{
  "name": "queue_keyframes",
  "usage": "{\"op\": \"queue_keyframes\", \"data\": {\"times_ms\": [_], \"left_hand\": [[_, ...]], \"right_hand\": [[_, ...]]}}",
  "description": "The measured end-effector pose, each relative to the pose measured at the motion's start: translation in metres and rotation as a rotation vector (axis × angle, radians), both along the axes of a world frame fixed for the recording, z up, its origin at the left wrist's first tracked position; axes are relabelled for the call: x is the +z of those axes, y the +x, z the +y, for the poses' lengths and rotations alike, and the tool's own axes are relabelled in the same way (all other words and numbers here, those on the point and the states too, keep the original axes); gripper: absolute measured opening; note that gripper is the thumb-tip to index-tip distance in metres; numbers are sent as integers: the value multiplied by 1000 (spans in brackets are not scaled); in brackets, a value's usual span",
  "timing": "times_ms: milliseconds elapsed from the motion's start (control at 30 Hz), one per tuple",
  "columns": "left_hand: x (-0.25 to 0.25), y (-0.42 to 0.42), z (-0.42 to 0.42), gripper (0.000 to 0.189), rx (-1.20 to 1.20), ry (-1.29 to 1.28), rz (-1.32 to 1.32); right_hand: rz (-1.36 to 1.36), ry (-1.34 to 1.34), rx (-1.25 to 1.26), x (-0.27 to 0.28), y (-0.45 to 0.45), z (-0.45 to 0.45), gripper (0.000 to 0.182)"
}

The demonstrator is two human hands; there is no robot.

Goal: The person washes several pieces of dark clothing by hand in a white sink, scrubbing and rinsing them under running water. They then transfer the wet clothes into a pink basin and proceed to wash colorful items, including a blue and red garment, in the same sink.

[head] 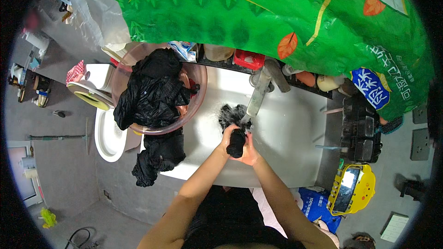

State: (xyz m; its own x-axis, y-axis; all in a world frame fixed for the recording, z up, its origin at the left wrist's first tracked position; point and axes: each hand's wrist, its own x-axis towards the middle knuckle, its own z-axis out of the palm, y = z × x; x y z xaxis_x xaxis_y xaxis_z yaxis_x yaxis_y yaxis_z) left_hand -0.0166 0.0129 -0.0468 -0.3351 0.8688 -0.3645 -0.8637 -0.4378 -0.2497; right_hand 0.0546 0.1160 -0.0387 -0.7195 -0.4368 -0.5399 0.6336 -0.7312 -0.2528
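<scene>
A wet black cloth (236, 143) is gripped between my left hand (228, 136) and my right hand (250, 150), below the mouth of a metal tap (259, 95). Water runs from the spout onto the cloth. Part of it spreads toward the far side of the white washbasin (283, 138). My fingers are partly hidden behind the fabric. To the left, a pinkish translucent plastic tub (201, 97) holds a heap of black clothes (155, 86). Another black garment (162, 154) hangs over the basin's left edge, below the tub.
A large green plastic sheet (221, 14) with leaf prints covers the top of the view. Behind the tap, a dark ledge carries a red dish (249, 58) and several toiletries. At left stands a toilet (112, 138). A yellow basket (361, 190) and a black rack (361, 135) are on the right.
</scene>
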Motion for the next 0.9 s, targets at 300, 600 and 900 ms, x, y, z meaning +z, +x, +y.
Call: {"op": "queue_keyframes", "data": {"times_ms": [300,600,900], "left_hand": [[47,49,-8,67,222,645,-609],[-32,28,-30,27,-559,-863,930],[-34,20,-31,85,-312,-876,969]], "right_hand": [[150,45,-659,-79,-8,-11,48],[-136,952,-131,-55,-45,12,39],[46,1485,111,-50,-47,3,53]]}}
